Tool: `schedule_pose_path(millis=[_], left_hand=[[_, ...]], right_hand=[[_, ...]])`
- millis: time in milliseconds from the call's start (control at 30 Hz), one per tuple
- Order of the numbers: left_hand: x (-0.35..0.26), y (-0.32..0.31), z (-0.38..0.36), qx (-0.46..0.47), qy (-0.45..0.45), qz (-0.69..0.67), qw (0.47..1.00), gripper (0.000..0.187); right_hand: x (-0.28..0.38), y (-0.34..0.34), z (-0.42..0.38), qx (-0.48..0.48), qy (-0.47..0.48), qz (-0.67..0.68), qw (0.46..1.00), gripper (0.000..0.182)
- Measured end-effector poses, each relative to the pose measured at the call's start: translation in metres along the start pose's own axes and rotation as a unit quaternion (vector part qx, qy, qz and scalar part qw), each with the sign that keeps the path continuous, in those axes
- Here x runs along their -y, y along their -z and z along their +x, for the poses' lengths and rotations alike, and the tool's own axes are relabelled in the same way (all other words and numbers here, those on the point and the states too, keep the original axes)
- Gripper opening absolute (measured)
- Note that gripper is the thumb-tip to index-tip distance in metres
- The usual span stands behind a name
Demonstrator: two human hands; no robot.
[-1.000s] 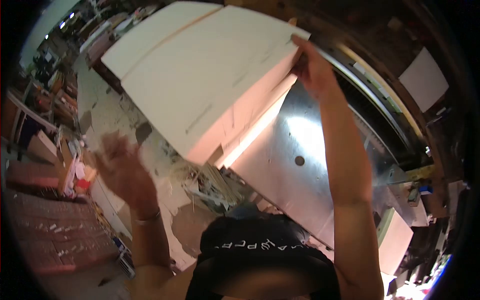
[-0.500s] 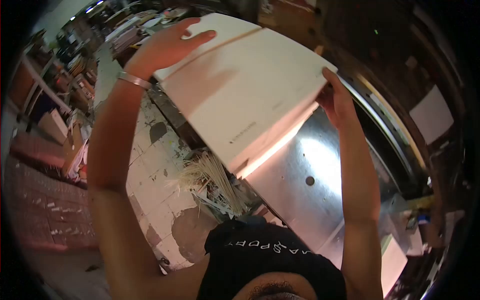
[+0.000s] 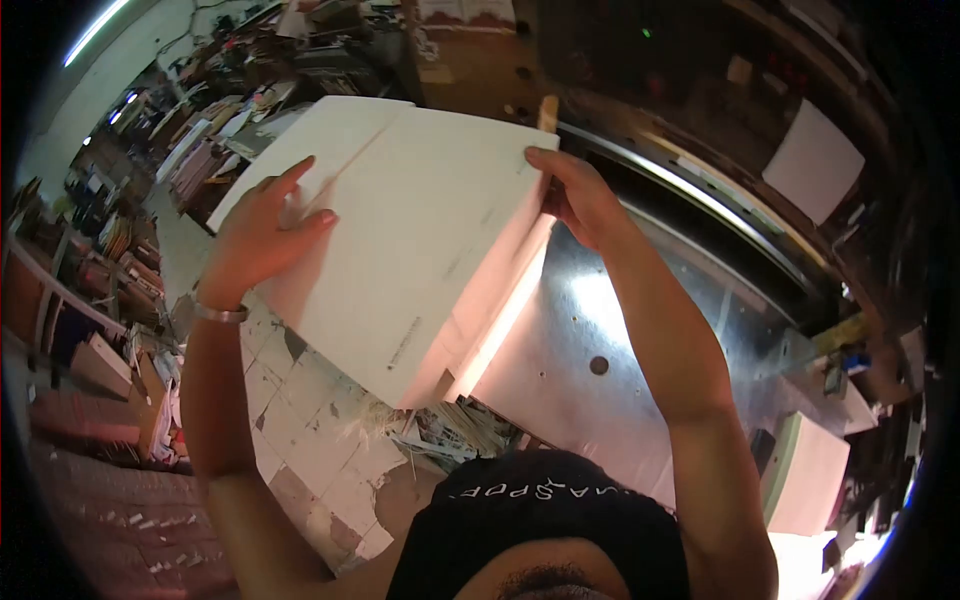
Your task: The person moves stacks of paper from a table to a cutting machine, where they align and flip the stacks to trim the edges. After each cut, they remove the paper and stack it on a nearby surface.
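Two bare hands, the left hand (image 3: 258,238) and the right hand (image 3: 582,198), stand apart at a thick stack of white sheets (image 3: 410,230) on the left part of the metal tabletop (image 3: 535,395). The right is clamped on the far right corner, thumb on top; the left is spread over the left edge, and whether it touches I cannot tell. With so one-sided a hold, the stack could twist or its upper sheets fan out under an uneven push, and a shove leftward might tip it toward the tiled floor (image 3: 300,400). Loose strips (image 3: 468,428) by the near corner could snag. The tabletop looks slick, with bright glare and a dark round hole (image 3: 599,366), so sliding seems easy. Around it, a white sheet (image 3: 815,162) shows at far right, a pale block (image 3: 803,478) at near right, and a tube light (image 3: 96,32) at far left
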State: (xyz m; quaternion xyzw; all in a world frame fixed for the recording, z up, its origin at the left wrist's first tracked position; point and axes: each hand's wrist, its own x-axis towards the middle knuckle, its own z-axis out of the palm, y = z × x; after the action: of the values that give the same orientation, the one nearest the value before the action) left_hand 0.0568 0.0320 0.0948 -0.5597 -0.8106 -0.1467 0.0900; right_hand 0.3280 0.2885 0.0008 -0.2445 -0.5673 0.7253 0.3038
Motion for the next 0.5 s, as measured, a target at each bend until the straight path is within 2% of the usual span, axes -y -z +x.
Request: schedule_pose_path(millis=[67,100,133,167,200,233,267,300,333,367,433,500], left_hand=[[0.002,0.001,0.001,0.025,-0.029,-0.033,0.999,0.065],[0.004,-0.002,-0.001,0.039,-0.026,-0.053,0.997,0.061],[0.01,-0.007,0.002,0.055,-0.017,-0.077,0.995,0.058],[0.023,-0.021,0.006,-0.001,-0.104,-0.062,0.993,0.054],[0.011,-0.019,0.006,0.05,-0.051,-0.052,0.996,0.052],[0.037,-0.025,0.012,0.062,-0.086,-0.013,0.994,0.049],[0.032,-0.027,0.015,0.087,-0.052,-0.04,0.994,0.047],[0.036,-0.025,0.016,0.098,-0.063,-0.021,0.993,0.046],[0.039,-0.025,0.025,0.1,-0.066,0.001,0.993,0.045],[0.031,-0.024,0.027,0.111,-0.056,0.02,0.992,0.045],[0.014,-0.015,0.021,0.125,-0.016,0.062,0.99,0.047],[0.017,-0.013,0.024,0.119,-0.022,0.064,0.991,0.047]], right_hand=[[-0.014,0.006,0.016,-0.012,-0.008,-0.007,1.0,0.028],[-0.009,0.006,0.012,0.02,0.015,-0.006,1.0,0.027],[-0.012,-0.001,0.013,-0.032,0.016,-0.015,0.999,0.029],[-0.01,-0.005,0.012,-0.033,0.012,-0.025,0.999,0.026],[-0.011,0.0,0.015,-0.037,-0.016,-0.081,0.996,0.027],[-0.014,-0.001,0.019,-0.059,-0.004,-0.091,0.994,0.034],[-0.017,-0.002,0.021,-0.081,0.007,-0.101,0.992,0.045],[-0.015,0.001,0.019,-0.054,0.072,-0.071,0.993,0.059],[-0.012,0.0,0.019,-0.132,0.01,-0.08,0.988,0.074],[-0.007,0.0,0.011,-0.132,0.018,-0.073,0.988,0.084],[-0.005,-0.004,0.005,-0.145,0.01,-0.075,0.987,0.083],[0.001,-0.002,-0.001,-0.153,0.007,-0.081,0.985,0.085]])
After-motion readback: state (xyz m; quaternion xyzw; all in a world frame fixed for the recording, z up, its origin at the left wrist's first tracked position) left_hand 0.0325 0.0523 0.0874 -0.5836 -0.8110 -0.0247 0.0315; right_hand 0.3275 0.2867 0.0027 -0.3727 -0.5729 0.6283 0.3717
